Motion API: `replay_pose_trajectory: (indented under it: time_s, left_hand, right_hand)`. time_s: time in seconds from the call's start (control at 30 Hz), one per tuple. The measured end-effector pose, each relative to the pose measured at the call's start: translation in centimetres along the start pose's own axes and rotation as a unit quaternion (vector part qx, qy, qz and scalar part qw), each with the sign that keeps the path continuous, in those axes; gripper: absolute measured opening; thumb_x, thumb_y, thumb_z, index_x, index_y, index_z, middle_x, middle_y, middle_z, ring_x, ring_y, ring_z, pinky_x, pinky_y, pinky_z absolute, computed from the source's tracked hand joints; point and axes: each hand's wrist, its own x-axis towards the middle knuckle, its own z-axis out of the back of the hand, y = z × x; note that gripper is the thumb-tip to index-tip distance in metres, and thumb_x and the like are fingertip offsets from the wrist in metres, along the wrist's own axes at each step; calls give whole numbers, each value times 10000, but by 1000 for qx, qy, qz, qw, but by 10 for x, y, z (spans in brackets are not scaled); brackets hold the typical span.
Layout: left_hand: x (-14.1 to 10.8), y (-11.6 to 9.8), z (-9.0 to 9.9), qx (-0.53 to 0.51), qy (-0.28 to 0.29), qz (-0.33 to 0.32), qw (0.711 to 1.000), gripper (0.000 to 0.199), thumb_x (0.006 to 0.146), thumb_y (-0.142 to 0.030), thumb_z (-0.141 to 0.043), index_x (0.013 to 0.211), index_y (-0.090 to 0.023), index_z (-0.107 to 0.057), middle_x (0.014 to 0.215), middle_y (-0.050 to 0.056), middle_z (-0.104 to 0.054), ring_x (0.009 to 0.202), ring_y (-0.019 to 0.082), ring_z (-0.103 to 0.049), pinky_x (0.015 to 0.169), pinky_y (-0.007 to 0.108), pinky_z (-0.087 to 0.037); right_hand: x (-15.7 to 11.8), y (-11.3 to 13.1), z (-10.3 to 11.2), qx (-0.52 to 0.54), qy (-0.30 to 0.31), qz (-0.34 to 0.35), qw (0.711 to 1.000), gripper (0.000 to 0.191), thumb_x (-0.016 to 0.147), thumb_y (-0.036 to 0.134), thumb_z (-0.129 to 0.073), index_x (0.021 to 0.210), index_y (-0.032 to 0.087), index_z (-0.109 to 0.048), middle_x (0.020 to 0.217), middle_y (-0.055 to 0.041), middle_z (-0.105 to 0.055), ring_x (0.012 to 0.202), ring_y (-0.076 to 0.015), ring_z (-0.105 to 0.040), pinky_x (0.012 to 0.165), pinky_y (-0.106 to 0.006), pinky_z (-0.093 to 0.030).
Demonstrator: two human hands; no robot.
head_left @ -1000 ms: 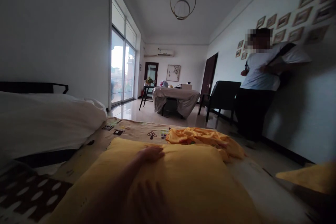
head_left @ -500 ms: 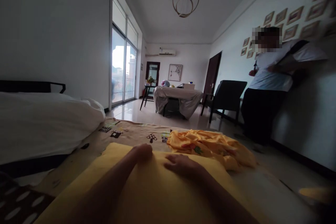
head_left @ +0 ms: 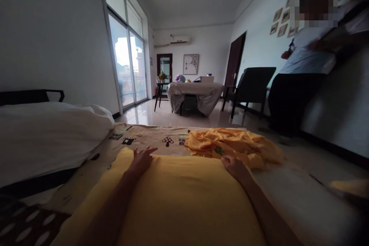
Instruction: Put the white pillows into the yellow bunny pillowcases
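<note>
A plain yellow cloth (head_left: 184,196) spreads over the near part of the bed, its far edge fairly straight. Whether it has padding inside I cannot tell. My left hand (head_left: 142,159) rests near its far left corner, open, fingers apart and nothing held. At the far right edge, my right hand (head_left: 235,166) has its fingers curled together on the yellow cloth. Just beyond that hand lies a crumpled orange-yellow cloth (head_left: 245,144) with a carrot print. Beneath them is a beige sheet (head_left: 155,134) with dark mushroom and house prints.
A white bundled bedding piece (head_left: 52,138) lies left, near a black frame (head_left: 29,96). Dark fabric with white spots (head_left: 29,219) is at lower left. A person (head_left: 302,80) stands right, beside a dark chair (head_left: 255,84). A covered table (head_left: 196,89) stands farther back.
My hands have moved apart along the far edge, left hand leftward and right hand rightward. My left fingers have spread; my right fingers have curled. The view has tilted down.
</note>
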Motion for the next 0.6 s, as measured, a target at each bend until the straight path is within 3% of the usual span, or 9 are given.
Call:
replay_pose_trajectory:
  time_s: [0.03,0.1,0.17,0.2,0.27,0.37,0.43,0.5,0.6]
  left_hand:
    - [-11,-13,3,-13,-7,-52,999,487,927,-215,-322,1401,-270,-417,1453,57,-437,1343,217,-394,1143,474,-182]
    - [-28,-37,4,-44,-1,-181,982,465,943,-241,-297,1383,-281,-441,1436,13,-466,1319,183,-426,1129,384,-262]
    - [-35,-52,-3,-46,26,-266,962,479,937,-199,-293,1396,-233,-427,1437,22,-464,1305,172,-442,1112,337,-303]
    - [-35,-55,-7,-36,39,-274,960,490,931,-169,-290,1403,-198,-417,1441,40,-458,1303,175,-445,1112,330,-308]
    - [-30,-55,-17,-14,57,-256,965,491,927,-147,-290,1402,-120,-413,1440,91,-449,1293,203,-460,1104,337,-325]
    - [-23,-51,-24,-5,47,-234,971,461,959,-199,-276,1378,-92,-436,1446,111,-435,1322,214,-424,1114,351,-314]
    - [-25,-56,-25,0,28,-227,973,442,973,-244,-278,1357,-116,-456,1441,109,-444,1340,205,-400,1120,369,-305]
    - [-37,-66,-24,2,-3,-212,977,427,974,-250,-270,1323,-131,-486,1409,125,-481,1321,219,-427,1105,420,-320]
    - [-71,-76,-23,-4,-58,-192,980,437,969,-238,-250,1323,-152,-490,1403,129,-488,1321,233,-427,1108,470,-297]
  right_hand:
    - [-12,13,6,2,-10,7,1000,423,920,329,-361,1113,118,-673,1026,-162,-709,980,-263,-662,841,-340,-483]
    - [-46,48,9,9,-25,93,995,460,930,385,-365,1238,135,-598,1183,-159,-652,1096,-254,-608,943,-357,-442]
    - [-90,87,0,-6,-2,270,963,445,925,380,-392,1253,152,-588,1309,-140,-575,1202,-267,-531,1044,-415,-367]
    - [-114,104,-9,-19,-9,317,948,462,929,362,-387,1304,143,-544,1368,-145,-521,1267,-292,-466,1088,-481,-302]
    - [-161,127,-29,-23,-13,376,926,515,926,358,-395,1368,107,-472,1417,-171,-457,1316,-329,-400,1093,-530,-286]
    - [-220,131,-49,8,-8,452,892,500,931,428,-403,1398,252,-441,1432,-63,-464,1322,-280,-407,1061,-478,-372]
    - [-243,123,-50,18,-10,477,879,419,938,436,-432,1338,323,-489,1413,-22,-483,1280,-241,-454,1047,-463,-392]
    - [-247,114,-41,12,-14,473,881,389,932,444,-475,1292,303,-524,1409,-45,-472,1250,-232,-472,1046,-477,-385]
    - [-223,101,-21,6,-25,444,895,434,945,454,-432,1346,296,-483,1438,-73,-444,1306,-266,-416,1058,-520,-354]
